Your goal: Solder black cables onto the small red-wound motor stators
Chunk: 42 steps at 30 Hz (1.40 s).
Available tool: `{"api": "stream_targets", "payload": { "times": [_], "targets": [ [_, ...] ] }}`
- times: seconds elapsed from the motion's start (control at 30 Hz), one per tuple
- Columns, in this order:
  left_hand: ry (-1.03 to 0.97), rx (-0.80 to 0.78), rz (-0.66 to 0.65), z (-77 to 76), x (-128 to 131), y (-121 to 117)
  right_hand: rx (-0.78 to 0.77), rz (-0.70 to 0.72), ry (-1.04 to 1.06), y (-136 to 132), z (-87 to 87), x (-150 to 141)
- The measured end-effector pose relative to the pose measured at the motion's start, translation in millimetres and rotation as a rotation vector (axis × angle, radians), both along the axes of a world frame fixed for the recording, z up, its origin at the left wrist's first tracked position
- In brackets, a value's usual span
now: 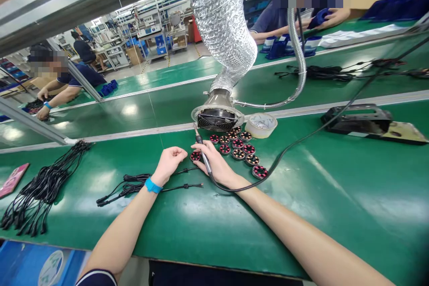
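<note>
My left hand (170, 161), with a blue band at its wrist, is closed in a pinch. A thin solder wire (152, 109) runs down from above to this hand; its end at the fingertips is too small to see. My right hand (216, 163) is closed on a soldering iron (205, 156), its tip pointing up and away. The same hand's fingers touch a small round motor stator (195, 156) with red windings, between both hands. More stators (238, 154), with red or copper-coloured windings, lie just right of it. Black cables (134, 183) lie under and beside my left wrist.
A fume extractor (217, 120) on a silver duct (224, 18) hangs behind the stators. Right of it are a tape roll (261, 125) and a metal stand (372, 123). The iron's cord (284, 154) crosses over my right forearm. A cable bundle (47, 183) lies left. Other people work across the bench.
</note>
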<state>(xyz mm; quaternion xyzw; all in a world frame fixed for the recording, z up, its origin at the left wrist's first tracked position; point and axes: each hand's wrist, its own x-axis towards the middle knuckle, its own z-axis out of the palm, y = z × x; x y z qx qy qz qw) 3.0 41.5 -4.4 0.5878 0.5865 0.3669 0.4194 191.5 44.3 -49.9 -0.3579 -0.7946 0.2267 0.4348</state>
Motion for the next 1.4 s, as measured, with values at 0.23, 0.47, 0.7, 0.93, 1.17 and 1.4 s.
{"api": "stream_targets", "payload": {
  "times": [0.23,0.47,0.7,0.93,1.17,1.4],
  "targets": [
    [0.08,-0.123,-0.113,1.7,2,-2,-0.015,0.023,0.061,1,-1.4,-2],
    [0.005,-0.123,-0.082,2.0,6,2,0.006,0.021,0.038,0,1.2,-2],
    [0.431,0.135,-0.145,25.6,-13,-7,-0.005,0.017,0.063,1,-0.1,0],
    [0.621,0.249,-0.523,18.3,-8,-15,0.006,-0.01,0.062,0,-2.7,6],
    [0.145,-0.006,-0.327,39.0,-21,-9,-0.004,0.01,0.062,-4,-1.0,2],
    [-0.073,-0.034,-0.237,26.0,-18,-22,0.003,0.015,0.152,-19,20.9,-6]
  ]
}}
